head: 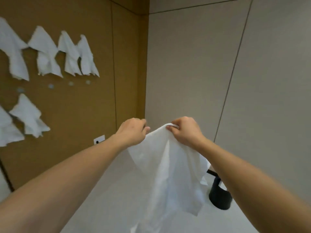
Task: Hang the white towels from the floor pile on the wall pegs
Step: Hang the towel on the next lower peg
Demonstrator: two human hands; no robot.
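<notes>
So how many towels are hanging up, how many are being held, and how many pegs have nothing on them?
Towels hanging on the wall: 6
Towels held in the hands: 1
Bare pegs: 4
Total: 11

Room corner in view. Left wall (94, 101) was tan-brown panelling with thin vertical seams. Adjoining wall (193, 73) was pale grey-beige, in large panels split by dark narrow joints. A small white outlet plate (99, 139) sat low on the brown wall. Floor (109, 190) was light grey and smooth. A black cylindrical stand base (219, 197) stood on the floor near the grey wall. Lighting was even and diffuse.
</notes>
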